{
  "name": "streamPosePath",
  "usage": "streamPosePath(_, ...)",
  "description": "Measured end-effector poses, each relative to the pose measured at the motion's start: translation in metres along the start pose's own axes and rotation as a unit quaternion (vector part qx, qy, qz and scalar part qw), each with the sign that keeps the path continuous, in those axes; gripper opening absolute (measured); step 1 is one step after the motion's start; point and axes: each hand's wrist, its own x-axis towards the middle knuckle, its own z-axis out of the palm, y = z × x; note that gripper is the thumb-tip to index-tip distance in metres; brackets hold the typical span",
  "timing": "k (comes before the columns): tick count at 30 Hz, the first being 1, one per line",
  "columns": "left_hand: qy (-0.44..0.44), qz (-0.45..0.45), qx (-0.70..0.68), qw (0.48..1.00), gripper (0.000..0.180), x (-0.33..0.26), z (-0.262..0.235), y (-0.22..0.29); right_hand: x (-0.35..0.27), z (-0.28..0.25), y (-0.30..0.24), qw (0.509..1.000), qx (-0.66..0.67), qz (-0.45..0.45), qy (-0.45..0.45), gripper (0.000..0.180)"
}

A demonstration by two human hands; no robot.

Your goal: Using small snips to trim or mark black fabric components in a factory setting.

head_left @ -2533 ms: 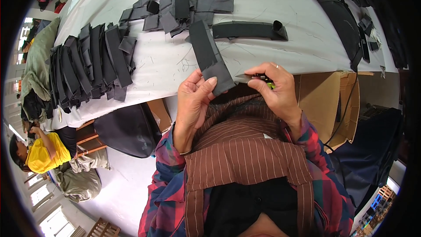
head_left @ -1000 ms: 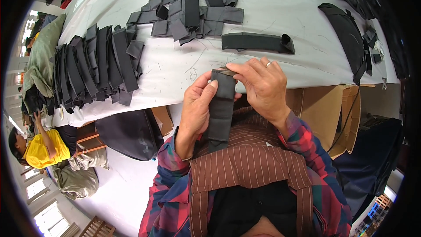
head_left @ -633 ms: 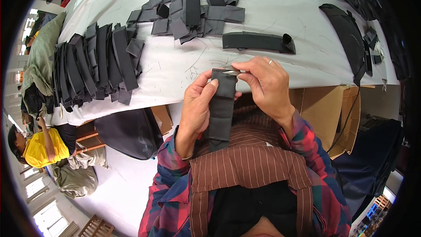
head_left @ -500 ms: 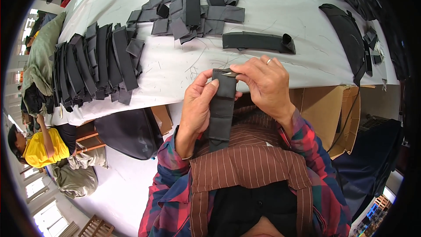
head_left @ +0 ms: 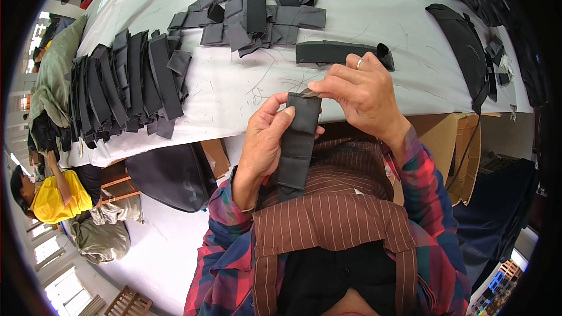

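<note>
My left hand (head_left: 263, 140) grips a dark fabric strip (head_left: 298, 155) near its upper end, thumb on the front face and fingertips showing at the far side. The strip hangs down in front of my apron, with crosswise creases and a stitched top edge. A small pointed metal tool (head_left: 305, 93) sits in the pinched fingers of my right hand (head_left: 369, 93), its tip at that top edge. Its exact kind is too small to make out. Just beyond my right hand, a folded dark fabric band (head_left: 336, 53) lies on the white-covered table (head_left: 228, 93).
Many dark strips stand in a row (head_left: 126, 85) on the left, with a loose pile (head_left: 254, 17) farther back. A curved black fabric piece (head_left: 459, 47) lies right. Loose threads dot the cover. Below the table edge are a cardboard box (head_left: 465, 152) and a black bag (head_left: 172, 175). A person in yellow (head_left: 61, 196) works left.
My right hand has moved up and to the right with the metal tool. The strip's top has shifted slightly right, with my left hand still holding it.
</note>
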Motion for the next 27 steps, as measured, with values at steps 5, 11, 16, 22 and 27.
streamPosePath(5, -0.013, -0.007, 0.002, 1.0, 0.024, 0.002, 0.0, -0.001, -0.001, 0.002, 0.005, 0.999, 0.03, 0.0, -0.012, 0.015)
streamPosePath(11, -0.015, -0.014, 0.002, 1.0, 0.024, 0.002, -0.001, -0.002, -0.003, 0.005, 0.006, 0.999, 0.033, 0.002, -0.017, 0.016)
streamPosePath(16, -0.005, -0.017, -0.001, 1.0, 0.025, 0.003, 0.0, -0.001, -0.004, 0.006, 0.007, 0.999, 0.041, 0.021, -0.006, 0.016)
streamPosePath(22, -0.009, 0.021, -0.018, 1.0, 0.031, 0.011, -0.004, 0.007, -0.011, 0.009, -0.012, 0.98, 0.166, 0.11, -0.014, 0.03)
streamPosePath(27, 0.007, 0.042, -0.085, 0.995, 0.029, 0.028, 0.002, 0.009, -0.006, 0.027, -0.01, 0.985, 0.122, 0.118, 0.027, 0.018)
